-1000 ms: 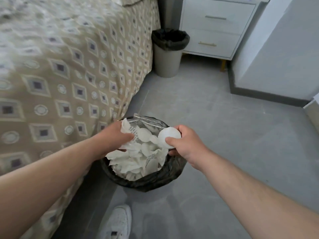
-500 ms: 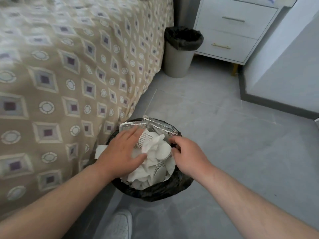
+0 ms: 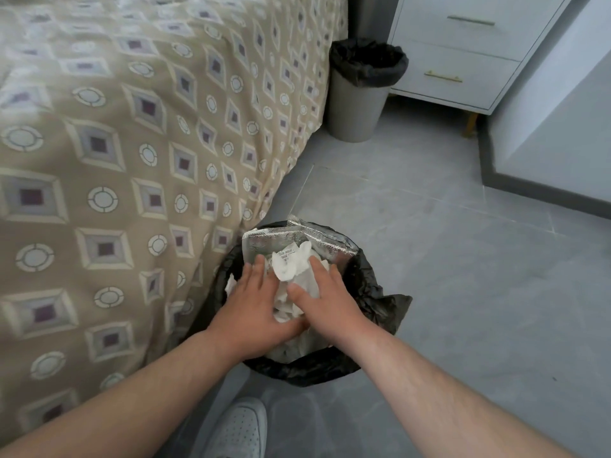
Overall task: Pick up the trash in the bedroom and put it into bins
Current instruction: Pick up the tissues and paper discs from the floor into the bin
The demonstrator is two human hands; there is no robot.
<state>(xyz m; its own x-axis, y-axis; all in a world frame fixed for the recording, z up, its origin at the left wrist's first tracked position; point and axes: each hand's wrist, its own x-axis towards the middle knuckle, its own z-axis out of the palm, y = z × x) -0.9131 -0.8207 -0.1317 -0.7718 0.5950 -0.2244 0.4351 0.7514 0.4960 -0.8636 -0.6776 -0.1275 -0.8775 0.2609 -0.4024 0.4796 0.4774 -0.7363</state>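
We look down at a near bin (image 3: 334,365) lined with a black bag, standing on the grey tile floor (image 3: 463,276) just beside the hanging edge of the bed cover (image 3: 132,160). The bin is heaped with white crumpled paper (image 3: 292,267), and a silvery foil pouch (image 3: 299,238) stands upright against its far rim, rising a little above the bag.

Our left hand (image 3: 254,309) lies palm down on the left part of the heap, fingers (image 3: 256,271) stretched out flat and slightly spread, touching the paper and the lower edge of the foil pouch. It grips nothing. Our right hand (image 3: 325,300) lies palm down on the right part of the heap, its fingers also extended and flat on the paper, its thumb pointing left toward the other hand. It too is released, pressing rather than grasping. The two hands sit close together, with a ridge of paper showing between them.

The black bag bunches outward on the right side of the bin in a loose fold. Our white shoe (image 3: 241,428) shows at the near edge, just in front of the bin.

Farther away, a second bin (image 3: 358,107), beige with a black liner, stands between the corner of the bed and a white nightstand (image 3: 463,51) with brass drawer handles. It is well apart from the near bin.
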